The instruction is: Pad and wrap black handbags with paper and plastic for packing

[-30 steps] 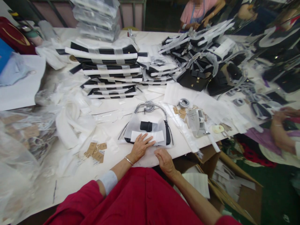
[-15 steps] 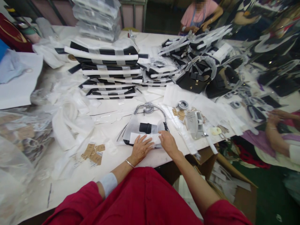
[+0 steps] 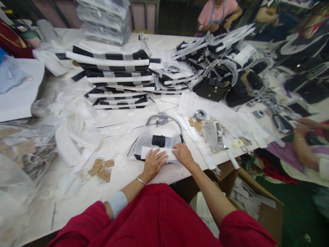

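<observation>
A black handbag [image 3: 159, 140] lies flat near the table's front edge, partly covered by translucent white wrapping, its wrapped handle [image 3: 177, 124] arching away from me. Across its lower part lies a white padding strip [image 3: 145, 151]. My left hand [image 3: 154, 163] rests on this strip with fingers spread, pressing it against the bag. At the strip's right end, my right hand [image 3: 184, 155] has its fingers bent and pinched on the edge; the fingertips are partly hidden. A coil of grey wrapped strap [image 3: 162, 118] sits at the top of the bag.
Stacked wrapped bags [image 3: 113, 77] stand behind, with more black handbags [image 3: 212, 89] to the right. A tape dispenser [image 3: 214, 136] sits right of my work. Brown tags [image 3: 101, 168] and plastic wrapping [image 3: 15, 171] lie left. A co-worker's arm [image 3: 303, 151] is at far right.
My right hand has shifted slightly left along the strip's end, its fingers bent closer to the bag. My left hand stays flat on the strip. The view has moved slightly.
</observation>
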{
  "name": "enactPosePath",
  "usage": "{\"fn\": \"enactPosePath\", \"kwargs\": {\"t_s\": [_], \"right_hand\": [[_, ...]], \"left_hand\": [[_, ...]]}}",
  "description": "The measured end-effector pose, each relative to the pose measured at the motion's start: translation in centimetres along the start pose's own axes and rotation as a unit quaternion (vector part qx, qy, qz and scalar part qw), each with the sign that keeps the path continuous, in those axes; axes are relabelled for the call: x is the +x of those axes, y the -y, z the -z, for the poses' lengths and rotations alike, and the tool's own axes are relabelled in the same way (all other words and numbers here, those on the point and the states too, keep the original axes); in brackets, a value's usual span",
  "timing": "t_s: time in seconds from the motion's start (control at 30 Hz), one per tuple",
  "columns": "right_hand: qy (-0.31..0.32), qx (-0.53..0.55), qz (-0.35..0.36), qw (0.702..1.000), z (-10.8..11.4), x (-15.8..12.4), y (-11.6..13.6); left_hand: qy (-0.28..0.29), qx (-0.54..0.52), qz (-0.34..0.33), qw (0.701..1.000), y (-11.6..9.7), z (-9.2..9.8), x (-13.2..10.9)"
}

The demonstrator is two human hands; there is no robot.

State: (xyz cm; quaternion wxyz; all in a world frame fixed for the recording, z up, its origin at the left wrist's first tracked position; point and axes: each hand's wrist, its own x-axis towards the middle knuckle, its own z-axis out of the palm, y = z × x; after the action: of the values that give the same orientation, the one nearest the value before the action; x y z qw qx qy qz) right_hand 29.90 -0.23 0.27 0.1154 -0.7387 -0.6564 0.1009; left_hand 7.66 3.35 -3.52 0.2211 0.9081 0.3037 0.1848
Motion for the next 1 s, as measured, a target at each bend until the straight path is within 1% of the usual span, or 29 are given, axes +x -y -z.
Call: {"fn": "enactPosePath", "kwargs": {"t_s": [0.1, 0.23, 0.3, 0.4, 0.43, 0.5, 0.57, 0.67, 0.77, 0.83, 0.9, 1.0], "right_hand": [[-0.009, -0.007, 0.039, 0.999, 0.3, -0.6, 0.2], [-0.029, -0.033, 0.051, 0.998, 1.6, -0.8, 2.0], [-0.034, 0.004, 0.07, 0.997, 2.3, -0.8, 3.0], [0.0, 0.123, 0.104, 0.987, 2.6, -1.4, 4.0], [0.018, 0.153, 0.109, 0.982, 2.4, -1.6, 4.2], [0.042, 0.178, 0.105, 0.978, 1.7, -2.2, 4.4], [0.041, 0.176, 0.084, 0.98, 1.0, -2.7, 4.6], [0.018, 0.201, 0.035, 0.979, 0.5, -3.0, 4.7], [0.029, 0.266, 0.007, 0.963, 1.0, -3.5, 4.1], [0.051, 0.294, 0.014, 0.954, 1.3, -3.9, 3.5], [0.06, 0.3, 0.037, 0.951, 1.3, -4.3, 3.0], [0.049, 0.282, 0.072, 0.955, 1.0, -4.6, 2.7]], "left_hand": [[0.005, -0.002, 0.004, 1.0, 0.0, -0.1, 0.0], [-0.002, 0.0, 0.006, 1.0, 0.0, -0.4, 0.1], [-0.005, 0.001, 0.007, 1.0, 0.1, -0.5, 0.2], [-0.009, -0.002, 0.007, 1.0, 0.1, -0.5, 0.4], [-0.011, -0.003, 0.005, 1.0, 0.1, -0.6, 0.5], [-0.014, -0.005, 0.005, 1.0, 0.0, -0.6, 0.5], [-0.015, -0.008, 0.007, 1.0, 0.0, -0.6, 0.5], [-0.006, -0.025, 0.009, 1.0, 0.1, -0.1, 0.5], [0.027, -0.06, 0.011, 0.998, 0.2, 0.7, 0.5], [0.053, -0.083, 0.019, 0.995, 0.2, 1.2, 0.6], [0.064, -0.096, 0.041, 0.992, 0.1, 1.5, 1.0], [0.043, -0.103, 0.085, 0.99, -0.6, 1.5, 1.6]]}}
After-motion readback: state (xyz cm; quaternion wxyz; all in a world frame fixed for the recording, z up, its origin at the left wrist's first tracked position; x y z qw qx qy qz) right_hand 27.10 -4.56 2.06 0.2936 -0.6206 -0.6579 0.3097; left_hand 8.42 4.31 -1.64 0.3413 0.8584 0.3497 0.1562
